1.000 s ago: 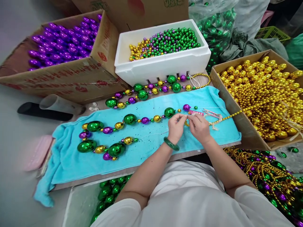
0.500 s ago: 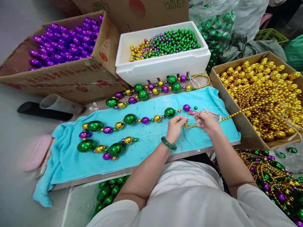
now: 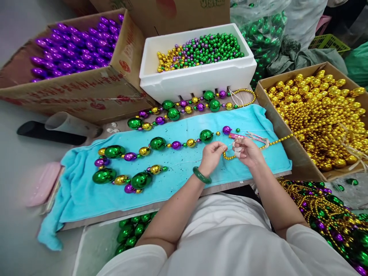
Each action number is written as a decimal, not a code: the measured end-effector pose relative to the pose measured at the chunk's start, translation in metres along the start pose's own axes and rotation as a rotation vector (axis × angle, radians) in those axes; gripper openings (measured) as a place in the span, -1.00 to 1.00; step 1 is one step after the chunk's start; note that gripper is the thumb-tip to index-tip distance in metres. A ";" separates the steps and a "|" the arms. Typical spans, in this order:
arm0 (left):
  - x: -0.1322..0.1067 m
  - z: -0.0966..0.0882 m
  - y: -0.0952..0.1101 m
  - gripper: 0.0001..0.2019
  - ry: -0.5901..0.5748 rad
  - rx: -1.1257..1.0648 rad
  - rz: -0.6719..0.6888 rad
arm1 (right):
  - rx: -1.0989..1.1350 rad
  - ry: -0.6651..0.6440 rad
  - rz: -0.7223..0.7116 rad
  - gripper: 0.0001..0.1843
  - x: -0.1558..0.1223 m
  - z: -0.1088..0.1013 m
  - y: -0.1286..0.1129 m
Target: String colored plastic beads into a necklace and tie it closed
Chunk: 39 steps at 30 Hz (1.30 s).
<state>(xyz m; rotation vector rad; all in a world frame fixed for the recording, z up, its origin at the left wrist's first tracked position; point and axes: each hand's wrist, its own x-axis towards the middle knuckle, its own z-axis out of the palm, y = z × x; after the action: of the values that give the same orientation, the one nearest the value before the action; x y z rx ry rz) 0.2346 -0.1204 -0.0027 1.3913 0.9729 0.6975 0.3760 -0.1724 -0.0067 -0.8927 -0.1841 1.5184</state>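
My left hand (image 3: 212, 156), a green bangle at its wrist, pinches the end of a gold bead strand (image 3: 229, 156) just above the blue towel (image 3: 184, 174). White wrapping covers some fingers of my right hand (image 3: 247, 151). Those fingers close on a thin clear string (image 3: 230, 145) that runs between both hands. Behind my right hand lie pink-handled thread snips (image 3: 257, 138). A row of large green, purple and gold beads (image 3: 158, 143) curves across the towel to the left. Loosely spaced at its right end are a purple bead (image 3: 226, 130) and small beads.
A finished-looking bead strand (image 3: 173, 114) lies behind the towel, before a white foam box (image 3: 198, 74) of small beads. Cardboard boxes hold purple beads (image 3: 74, 50) at left and gold beads (image 3: 316, 115) at right. A pink case (image 3: 44, 184) sits at the left edge.
My right hand has drawn slightly left and its fingers have turned, so more of the snips shows behind it. My left hand keeps its pinch. The view has shifted a little.
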 end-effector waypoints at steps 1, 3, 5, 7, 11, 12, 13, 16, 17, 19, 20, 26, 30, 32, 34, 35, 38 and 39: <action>-0.001 0.000 0.000 -0.84 -0.004 -0.005 0.001 | 0.011 -0.007 -0.005 -0.80 0.000 0.000 0.001; -0.003 0.000 0.000 -0.84 -0.005 -0.026 0.001 | 0.023 -0.003 -0.042 -0.82 -0.001 -0.001 0.003; -0.004 0.000 0.001 -0.84 0.007 -0.050 -0.001 | 0.003 0.012 -0.094 -0.83 -0.002 -0.002 0.004; -0.005 0.000 0.002 -0.84 0.027 -0.074 -0.002 | -0.047 0.003 -0.112 -0.80 -0.003 -0.003 0.007; -0.006 0.002 0.003 -0.85 0.040 -0.110 -0.007 | -0.168 -0.025 -0.127 -0.68 -0.006 -0.001 0.015; -0.006 0.003 0.003 -0.85 0.030 -0.104 -0.010 | -0.197 -0.001 -0.161 -0.70 -0.006 0.000 0.017; -0.006 0.004 0.003 -0.85 0.018 -0.087 -0.016 | -0.226 0.034 -0.202 -0.73 -0.006 0.000 0.019; -0.007 0.004 0.002 -0.82 -0.009 0.009 -0.034 | -0.309 0.126 -0.308 -0.79 -0.004 0.000 0.020; -0.007 0.003 0.002 -0.81 -0.017 0.050 -0.025 | -0.335 0.134 -0.334 -0.80 -0.004 -0.001 0.019; -0.008 0.000 0.001 -0.80 -0.036 0.151 0.037 | -0.391 0.135 -0.385 -0.81 -0.004 -0.003 0.015; -0.008 -0.002 0.000 -0.81 -0.046 0.214 0.086 | -0.419 0.137 -0.412 -0.81 -0.004 -0.004 0.013; -0.015 -0.007 -0.004 -0.84 -0.080 0.519 0.313 | -0.478 0.192 -0.496 -0.78 -0.002 -0.007 0.006; -0.026 -0.013 -0.008 -0.83 -0.075 0.533 0.276 | -0.510 0.223 -0.551 -0.78 0.002 -0.006 0.006; -0.030 -0.018 -0.008 -0.85 -0.079 0.554 0.260 | -0.684 0.162 -0.644 -0.79 0.000 -0.003 0.008; -0.032 -0.023 -0.006 -0.84 -0.057 0.535 0.264 | -0.881 0.070 -0.770 -0.83 -0.006 0.005 0.014; -0.032 -0.024 -0.005 -0.76 -0.038 0.504 0.266 | -0.962 0.026 -0.828 -0.86 -0.010 0.010 0.018; -0.029 -0.026 -0.001 -0.78 -0.011 0.385 0.183 | -1.108 -0.065 -0.940 -0.89 -0.019 0.026 0.030; -0.029 -0.027 0.000 -0.82 -0.006 0.348 0.120 | -1.133 -0.073 -0.950 -0.90 -0.021 0.028 0.031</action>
<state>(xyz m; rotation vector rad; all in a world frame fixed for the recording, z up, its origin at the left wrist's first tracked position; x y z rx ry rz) 0.1976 -0.1326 0.0040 1.7674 1.0464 0.6310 0.3323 -0.1858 0.0027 -1.3198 -1.4010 0.4438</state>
